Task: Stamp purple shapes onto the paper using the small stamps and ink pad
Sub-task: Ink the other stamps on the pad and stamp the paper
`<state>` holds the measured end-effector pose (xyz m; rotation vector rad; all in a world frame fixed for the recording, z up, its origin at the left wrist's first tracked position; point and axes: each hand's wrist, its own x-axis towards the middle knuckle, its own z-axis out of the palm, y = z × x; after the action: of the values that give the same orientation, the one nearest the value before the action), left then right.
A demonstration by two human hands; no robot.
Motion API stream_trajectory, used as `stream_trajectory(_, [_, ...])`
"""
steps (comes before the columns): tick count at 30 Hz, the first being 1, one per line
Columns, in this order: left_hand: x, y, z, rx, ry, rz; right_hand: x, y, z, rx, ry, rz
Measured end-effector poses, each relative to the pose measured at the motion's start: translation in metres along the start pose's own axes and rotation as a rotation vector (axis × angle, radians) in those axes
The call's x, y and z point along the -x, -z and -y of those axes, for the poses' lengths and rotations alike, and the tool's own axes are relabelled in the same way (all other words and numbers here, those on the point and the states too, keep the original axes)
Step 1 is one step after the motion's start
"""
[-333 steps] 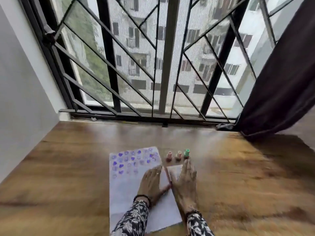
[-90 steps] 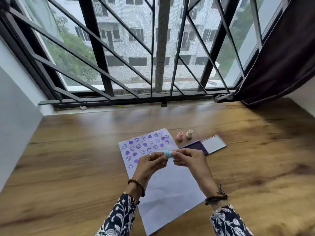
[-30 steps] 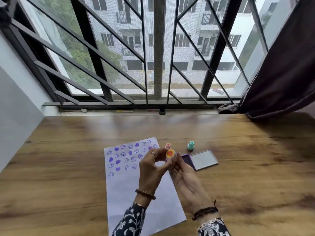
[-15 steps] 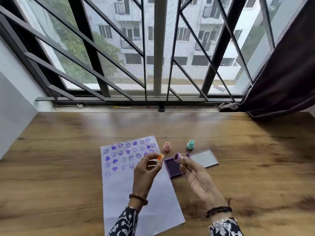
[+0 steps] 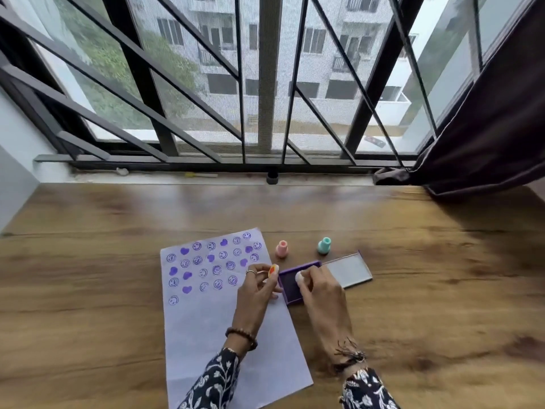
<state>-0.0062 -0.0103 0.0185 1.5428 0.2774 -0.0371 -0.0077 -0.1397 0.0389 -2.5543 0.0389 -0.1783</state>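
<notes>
A white paper lies on the wooden table, its upper part covered with purple hearts and smiley prints. Right of it sits the open purple ink pad, its clear lid folded out to the right. My right hand pinches a small pale stamp and holds it down on the ink. My left hand hovers over the paper's right edge, holding a small orange stamp cap between its fingertips. A pink stamp and a teal stamp stand upright behind the pad.
A barred window with a mesh screen runs along the table's far edge. A dark curtain hangs at the right and touches the table's far right corner. A pale wall borders the left side.
My right hand has lowered the pale stamp from the air onto the ink pad. My left hand has kept hold of the orange cap and stayed over the paper's edge.
</notes>
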Motion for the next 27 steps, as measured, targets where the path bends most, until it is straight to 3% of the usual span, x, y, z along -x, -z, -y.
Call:
stream_trajectory(4, [-0.004, -0.002, 0.004, -0.002, -0.009, -0.016, -0.011, 0.000, 0.003, 0.046, 0.025, 0.044])
stream_trajectory(13, [0.000, 0.004, 0.004, -0.072, -0.041, -0.009, -0.050, 0.018, 0.009, 0.137, -0.154, 0.371])
stream_trajectory(16, [0.003, 0.026, 0.002, -0.142, -0.117, -0.083, -0.043, 0.017, 0.018, 0.216, -0.128, 0.332])
stream_trajectory(20, [0.003, 0.060, 0.005, -0.193, -0.168, -0.226, -0.025, 0.002, 0.048, -0.040, 0.014, 0.174])
stream_trajectory(23, [0.001, 0.075, 0.009, -0.185, -0.142, -0.238, -0.013, -0.017, 0.071, -0.133, 0.100, 0.192])
stream_trajectory(27, [0.004, 0.079, 0.017, -0.157, -0.101, -0.231, -0.005, -0.038, 0.071, -0.025, 0.151, 0.199])
